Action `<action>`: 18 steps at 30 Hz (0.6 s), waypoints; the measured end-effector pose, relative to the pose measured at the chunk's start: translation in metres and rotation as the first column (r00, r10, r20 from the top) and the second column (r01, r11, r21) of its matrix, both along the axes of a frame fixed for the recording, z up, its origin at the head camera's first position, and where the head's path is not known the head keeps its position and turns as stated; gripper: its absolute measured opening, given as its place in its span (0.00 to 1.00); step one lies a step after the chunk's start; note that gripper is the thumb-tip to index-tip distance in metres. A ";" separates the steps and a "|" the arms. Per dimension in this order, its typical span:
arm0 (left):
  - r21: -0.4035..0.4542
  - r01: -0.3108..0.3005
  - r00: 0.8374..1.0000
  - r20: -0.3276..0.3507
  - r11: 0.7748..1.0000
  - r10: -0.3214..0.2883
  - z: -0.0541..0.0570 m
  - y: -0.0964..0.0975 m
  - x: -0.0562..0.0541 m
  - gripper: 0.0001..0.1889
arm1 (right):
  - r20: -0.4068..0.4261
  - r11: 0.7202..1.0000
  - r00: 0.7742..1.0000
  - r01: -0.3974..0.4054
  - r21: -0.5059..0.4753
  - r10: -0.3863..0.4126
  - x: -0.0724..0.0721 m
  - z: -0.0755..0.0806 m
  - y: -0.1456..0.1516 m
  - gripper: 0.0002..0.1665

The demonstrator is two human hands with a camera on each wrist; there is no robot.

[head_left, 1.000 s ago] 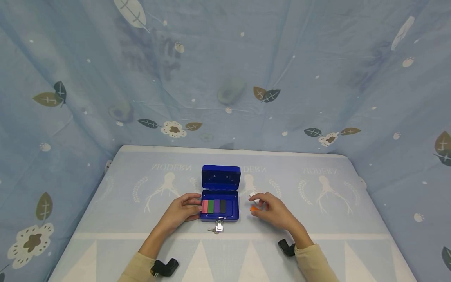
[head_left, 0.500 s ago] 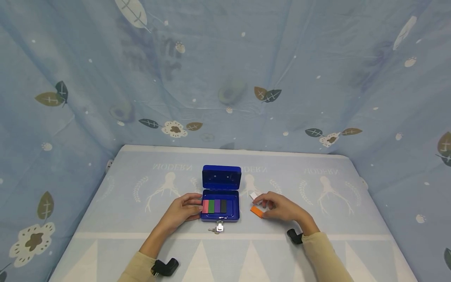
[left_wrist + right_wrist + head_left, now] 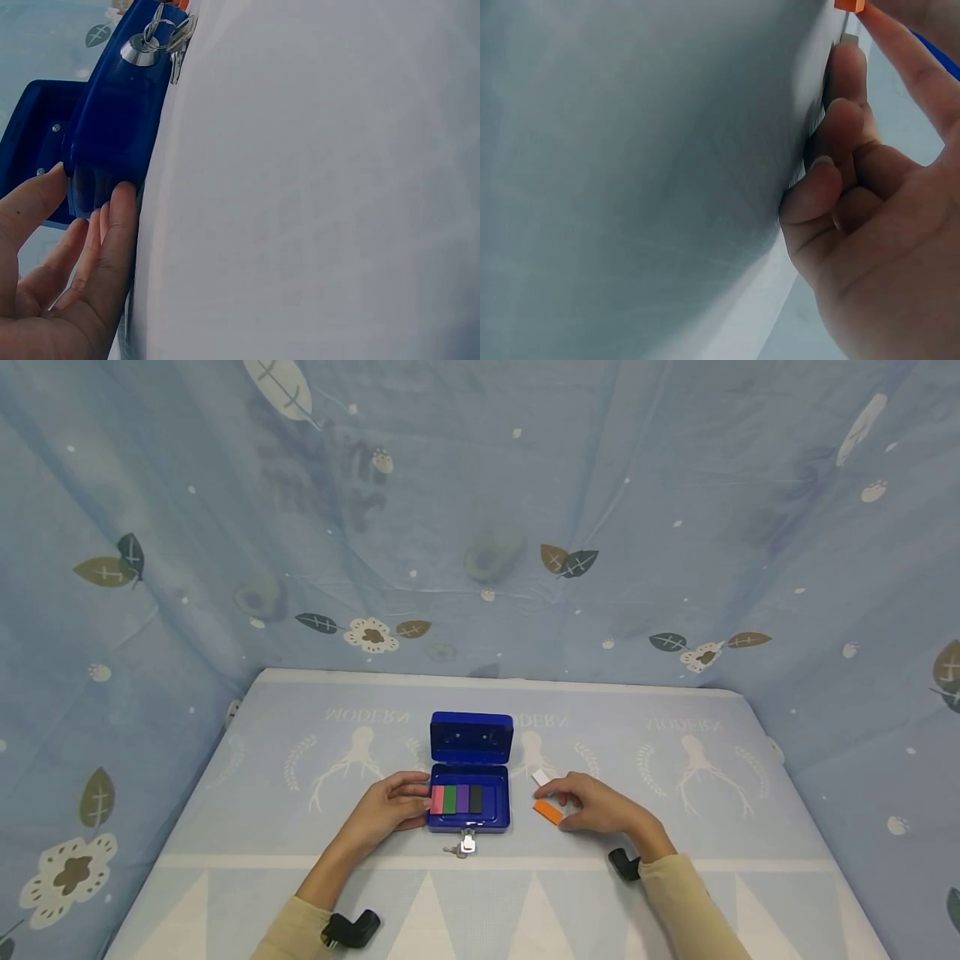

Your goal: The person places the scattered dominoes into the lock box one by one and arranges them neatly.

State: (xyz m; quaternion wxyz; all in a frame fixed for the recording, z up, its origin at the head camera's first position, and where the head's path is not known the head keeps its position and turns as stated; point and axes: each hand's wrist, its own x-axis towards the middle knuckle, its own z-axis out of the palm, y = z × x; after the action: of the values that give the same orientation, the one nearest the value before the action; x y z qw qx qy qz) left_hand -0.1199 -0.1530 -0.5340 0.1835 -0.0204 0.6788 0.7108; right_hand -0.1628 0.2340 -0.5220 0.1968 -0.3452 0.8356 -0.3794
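A small blue metal cash box point(image 3: 495, 810) stands with its lid point(image 3: 471, 735) raised. Pink point(image 3: 437, 800), green point(image 3: 449, 800), purple point(image 3: 462, 800) and black point(image 3: 476, 800) blocks lie side by side in its left half. My left hand point(image 3: 386, 810) holds the box's left side; the left wrist view shows thumb and fingertips against its corner point(image 3: 112, 127). To the right, an orange block point(image 3: 548, 812) lies on the table, with my right hand's point(image 3: 596, 803) index finger and thumb bent around its two ends. Its other fingers curl below. A white block point(image 3: 540, 777) lies just behind the index finger.
Keys point(image 3: 454, 851) hang from the lock point(image 3: 468, 841) at the box's front, clearer in the left wrist view as a key ring point(image 3: 159, 31). The patterned table point(image 3: 675, 760) ends at a blue printed curtain point(image 3: 480, 527). Black wrist mounts point(image 3: 352, 930) stick out from the sleeves.
My right hand has shifted rightward from a second ago, then slightly back left, uncovering most of the orange and white blocks. My left hand and the box have stayed put.
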 end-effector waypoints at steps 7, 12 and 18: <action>-0.001 -0.002 1.000 0.001 1.000 0.002 0.000 0.000 0.000 0.27 | -0.014 0.995 0.996 0.084 0.048 -0.083 0.006 -0.001 -0.001 0.28; 0.000 -0.003 1.000 -0.001 1.000 0.003 0.000 0.000 0.001 0.27 | -0.024 0.990 0.990 0.139 0.022 -0.138 0.010 0.001 -0.003 0.27; -0.002 0.003 1.000 -0.003 1.000 -0.003 0.000 0.000 0.000 0.27 | -0.088 0.984 0.980 0.180 -0.008 -0.180 0.017 0.004 -0.006 0.28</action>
State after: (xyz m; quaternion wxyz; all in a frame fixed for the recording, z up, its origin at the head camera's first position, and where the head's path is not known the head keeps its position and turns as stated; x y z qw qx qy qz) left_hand -0.1198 -0.1532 -0.5345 0.1837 -0.0185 0.6797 0.7099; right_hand -0.1455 0.2276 -0.5179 0.1246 -0.2847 0.8713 -0.3798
